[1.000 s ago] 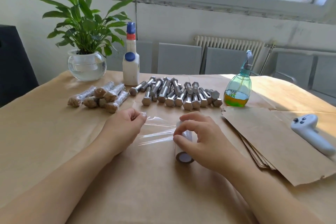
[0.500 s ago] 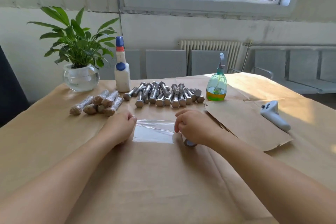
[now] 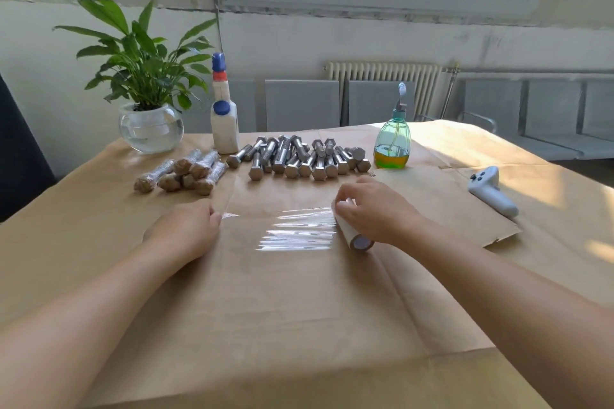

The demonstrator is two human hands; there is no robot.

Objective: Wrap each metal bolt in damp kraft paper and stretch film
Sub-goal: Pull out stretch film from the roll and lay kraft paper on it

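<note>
Film, thin and clingy, is drawn left from the roll, gripped by the right hand; its free edge is pinched by the left hand.

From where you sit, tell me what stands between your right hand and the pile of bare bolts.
Nothing visible. The right hand grips the film roll; the bare bolts lie just beyond it, with only bare paper table cover between. The left hand pins the film aside.

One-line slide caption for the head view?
Left hand pins the film's end while right hand holds the stretch film roll, before bare bolts and wrapped bolts.
</note>
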